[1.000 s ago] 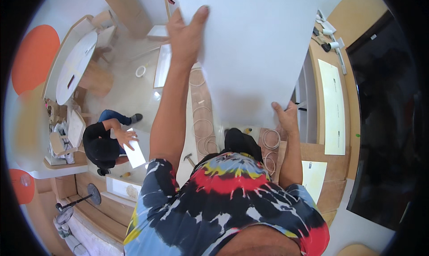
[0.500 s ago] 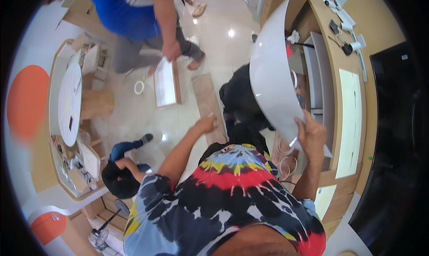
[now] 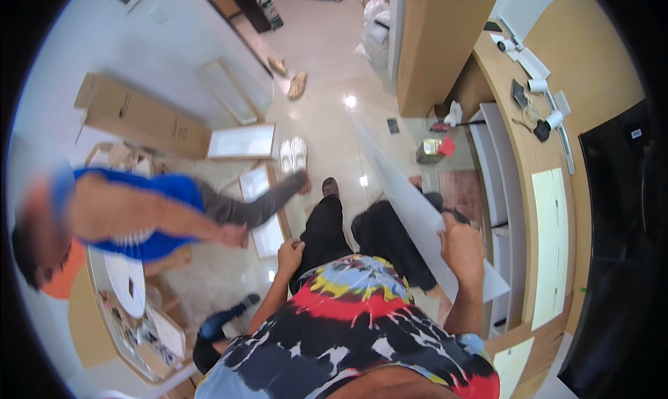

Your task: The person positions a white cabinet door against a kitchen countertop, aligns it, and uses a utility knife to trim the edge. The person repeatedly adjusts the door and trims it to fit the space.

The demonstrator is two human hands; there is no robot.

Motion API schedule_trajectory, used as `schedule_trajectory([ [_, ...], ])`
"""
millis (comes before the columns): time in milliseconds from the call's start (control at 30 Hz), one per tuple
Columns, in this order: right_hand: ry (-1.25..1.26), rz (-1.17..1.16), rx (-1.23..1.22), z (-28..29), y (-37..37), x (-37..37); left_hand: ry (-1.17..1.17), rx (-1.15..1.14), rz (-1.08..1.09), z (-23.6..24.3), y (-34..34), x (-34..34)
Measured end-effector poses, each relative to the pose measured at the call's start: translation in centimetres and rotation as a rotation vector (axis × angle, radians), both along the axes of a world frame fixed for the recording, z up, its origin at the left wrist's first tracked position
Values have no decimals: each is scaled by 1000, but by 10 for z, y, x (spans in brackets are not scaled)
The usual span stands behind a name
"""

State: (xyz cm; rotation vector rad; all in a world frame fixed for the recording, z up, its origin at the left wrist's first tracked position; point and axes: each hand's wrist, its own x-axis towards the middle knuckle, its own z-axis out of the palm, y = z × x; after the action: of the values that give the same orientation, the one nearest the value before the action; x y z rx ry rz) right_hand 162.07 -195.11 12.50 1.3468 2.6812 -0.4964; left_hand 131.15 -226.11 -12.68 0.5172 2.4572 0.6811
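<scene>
My right hand (image 3: 459,249) grips the edge of a large white sheet (image 3: 417,225), which hangs tilted at my right side. Behind it, another person in dark trousers (image 3: 390,239) is partly hidden. My left hand (image 3: 291,254) is low beside my left thigh, fingers curled, with nothing visible in it. Near that hand a white-panelled wooden frame (image 3: 259,235) lies on the tiled floor.
A co-worker in blue (image 3: 139,218) is close on my left, another (image 3: 219,340) lower left. Cardboard boxes (image 3: 149,121), sandals (image 3: 298,86), white shoes (image 3: 292,155) and a metal can (image 3: 430,150) lie ahead. A wooden cabinet (image 3: 497,65) and black screen (image 3: 605,246) line the right.
My left hand let go of the sheet and dropped beside me; my right hand swung the sheet down to my right side. My view moved forward, and the blue-topped co-worker moved down the left.
</scene>
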Motion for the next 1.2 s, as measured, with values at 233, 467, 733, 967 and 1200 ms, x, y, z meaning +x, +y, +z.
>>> schedule_trajectory([
  [233, -85, -59, -97, -55, 104, -169, -95, -26, -380, -40, 142, -171],
  [467, -279, 41, -82, -81, 250, -351, -76, -3, -191, -21, 319, -377],
  [733, -171, -74, -47, -17, 376, -485, -302, 11, -354, -67, 507, -527],
  [967, 69, -92, 11, -16, 531, -603, -462, 169, -383, -63, 767, -587],
  [1200, 83, 47, 23, 27, 713, -727, -614, 242, -47, -19, 938, -720],
])
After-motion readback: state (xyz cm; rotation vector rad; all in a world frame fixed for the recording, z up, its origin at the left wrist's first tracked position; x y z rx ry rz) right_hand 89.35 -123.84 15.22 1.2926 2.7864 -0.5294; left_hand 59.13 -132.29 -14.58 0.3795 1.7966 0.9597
